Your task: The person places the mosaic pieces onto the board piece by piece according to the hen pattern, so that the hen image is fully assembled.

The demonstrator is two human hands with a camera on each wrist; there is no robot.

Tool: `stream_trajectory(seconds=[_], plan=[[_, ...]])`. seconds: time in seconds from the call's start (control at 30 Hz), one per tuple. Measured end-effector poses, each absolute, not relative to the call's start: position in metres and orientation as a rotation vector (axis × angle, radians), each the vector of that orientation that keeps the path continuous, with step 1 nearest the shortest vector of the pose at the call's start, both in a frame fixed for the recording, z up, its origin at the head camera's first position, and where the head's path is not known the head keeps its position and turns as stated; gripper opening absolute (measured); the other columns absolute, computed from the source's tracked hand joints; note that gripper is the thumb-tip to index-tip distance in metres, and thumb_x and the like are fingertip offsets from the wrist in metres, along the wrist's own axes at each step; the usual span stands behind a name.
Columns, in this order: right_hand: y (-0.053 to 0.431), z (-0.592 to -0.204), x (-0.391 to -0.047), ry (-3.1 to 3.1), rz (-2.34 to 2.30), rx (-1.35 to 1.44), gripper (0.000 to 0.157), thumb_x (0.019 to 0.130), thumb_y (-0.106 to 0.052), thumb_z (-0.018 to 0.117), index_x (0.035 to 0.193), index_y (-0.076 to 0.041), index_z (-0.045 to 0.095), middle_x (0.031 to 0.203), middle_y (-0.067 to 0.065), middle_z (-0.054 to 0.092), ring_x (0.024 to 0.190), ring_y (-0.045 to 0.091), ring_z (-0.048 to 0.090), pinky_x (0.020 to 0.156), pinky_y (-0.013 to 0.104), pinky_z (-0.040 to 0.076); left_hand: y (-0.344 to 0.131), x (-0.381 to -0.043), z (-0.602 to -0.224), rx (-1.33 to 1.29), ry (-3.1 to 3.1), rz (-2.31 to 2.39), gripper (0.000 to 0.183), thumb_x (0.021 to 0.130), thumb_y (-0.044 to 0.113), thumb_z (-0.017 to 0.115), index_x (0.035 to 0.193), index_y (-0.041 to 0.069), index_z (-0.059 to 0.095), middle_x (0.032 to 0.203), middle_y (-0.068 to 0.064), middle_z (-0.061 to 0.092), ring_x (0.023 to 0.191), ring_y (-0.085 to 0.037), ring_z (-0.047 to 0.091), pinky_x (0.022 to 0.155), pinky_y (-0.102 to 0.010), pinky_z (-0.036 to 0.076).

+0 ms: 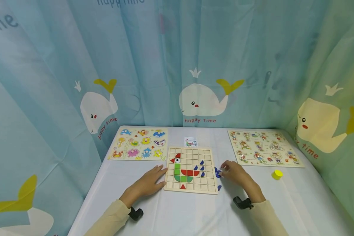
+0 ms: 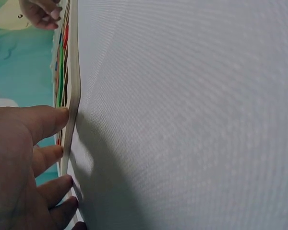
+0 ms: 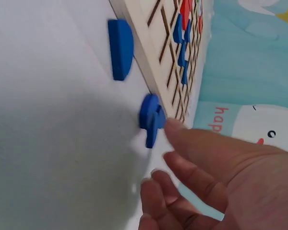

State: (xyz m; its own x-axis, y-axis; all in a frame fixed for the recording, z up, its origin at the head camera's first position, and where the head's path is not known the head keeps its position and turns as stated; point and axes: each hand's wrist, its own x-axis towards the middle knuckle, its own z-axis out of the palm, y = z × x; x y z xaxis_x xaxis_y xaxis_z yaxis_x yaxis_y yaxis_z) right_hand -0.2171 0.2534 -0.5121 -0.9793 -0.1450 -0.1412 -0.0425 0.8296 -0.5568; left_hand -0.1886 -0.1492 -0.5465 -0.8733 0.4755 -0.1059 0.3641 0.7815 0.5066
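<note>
A wooden grid board (image 1: 200, 187) lies flat, with red, green and blue pieces forming a bird on it. My left hand (image 1: 148, 180) rests at its left edge; in the left wrist view the spread fingers (image 2: 52, 154) touch the board's side. Beyond the right edge is my right hand (image 1: 235, 172), its thumb tip right at a small cluster of blue pieces (image 3: 149, 111). Thumb and fingers stand apart there, with nothing between them. A single blue half-round piece (image 3: 121, 49) lies nearer the front, beside the board.
A small picture card (image 1: 190, 142) lies behind the board. At the back left is a sea-animal puzzle (image 1: 113, 154), at the back right a puzzle with figures (image 1: 233, 141). A yellow cylinder (image 1: 277, 174) stands to the right. A whale-print curtain (image 1: 153, 65) hangs behind the table.
</note>
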Motion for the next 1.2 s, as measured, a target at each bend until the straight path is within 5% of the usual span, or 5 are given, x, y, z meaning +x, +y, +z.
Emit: stream_trajectory(seconds=[0.53,1.2], plan=[[0.239,-0.527,-0.232,2.786,-0.914,-0.138,0.01,0.1,-0.011,0.069,0.106,-0.003,0.067,0.093,0.006,0.065,0.082,0.019,0.058,0.069,0.033,0.05,-0.149,-0.189,-0.549,0.636,2.749,0.7,0.062,0.107,0.039,0.06,0.164,0.019,0.041,0.172,-0.012,0.033,0.16,-0.037,0.027,0.128,-0.058,0.029],[0.247,-0.527,-0.241,2.852,-0.842,-0.081,0.01,0.098,-0.008,0.07,0.104,-0.001,0.067,0.094,0.012,0.067,0.082,0.023,0.061,0.071,0.036,0.053,-0.15,-0.191,-0.551,0.639,2.751,0.693,0.063,0.108,0.041,0.058,0.164,0.02,0.04,0.173,-0.01,0.032,0.161,-0.036,0.026,0.128,-0.058,0.029]])
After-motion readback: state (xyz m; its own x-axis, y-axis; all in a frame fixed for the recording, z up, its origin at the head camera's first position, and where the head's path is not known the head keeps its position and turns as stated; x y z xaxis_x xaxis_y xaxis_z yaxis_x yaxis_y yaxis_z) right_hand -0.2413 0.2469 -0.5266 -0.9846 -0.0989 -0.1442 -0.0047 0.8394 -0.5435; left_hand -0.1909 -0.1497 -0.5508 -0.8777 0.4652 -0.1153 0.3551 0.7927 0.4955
